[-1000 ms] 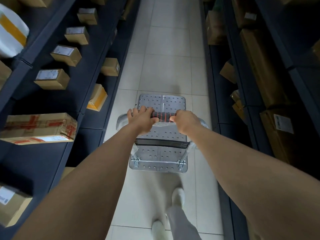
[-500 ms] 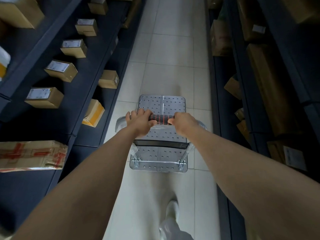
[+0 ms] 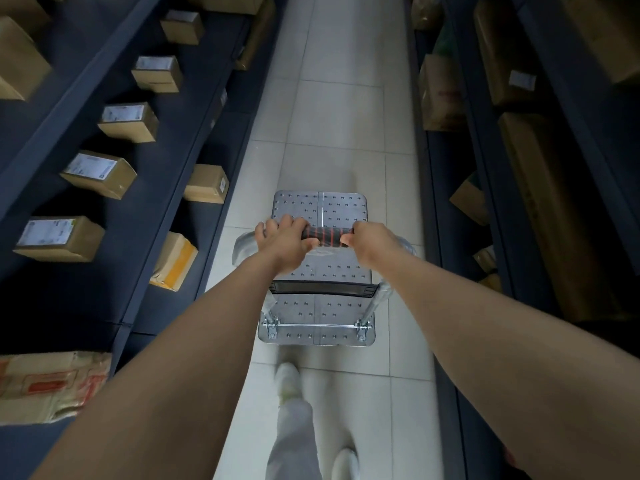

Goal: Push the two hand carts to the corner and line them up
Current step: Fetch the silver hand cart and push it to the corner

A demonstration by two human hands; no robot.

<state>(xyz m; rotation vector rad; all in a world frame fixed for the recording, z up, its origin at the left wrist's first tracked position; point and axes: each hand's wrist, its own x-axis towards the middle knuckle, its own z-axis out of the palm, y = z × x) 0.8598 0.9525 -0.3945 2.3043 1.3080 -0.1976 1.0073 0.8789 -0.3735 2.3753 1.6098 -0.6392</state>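
Gripping the cart's handle (image 3: pixel 323 236), my left hand (image 3: pixel 284 242) and right hand (image 3: pixel 372 242) are both wrapped tight around the black grip with red bands. Below them the hand cart (image 3: pixel 320 209), a bare studded metal deck, sits on the tiled floor (image 3: pixel 346 109) mid-aisle between dark shelves (image 3: pixel 156 188). White labels (image 3: pixel 123 112) on the cardboard boxes (image 3: pixel 128 123) are too blurred to read.

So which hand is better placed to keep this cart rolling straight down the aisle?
Neither alone. The left hand and right hand both grip the cart handle, one either side of its middle. Pushing evenly with both should keep the hand cart centred between the shelves.
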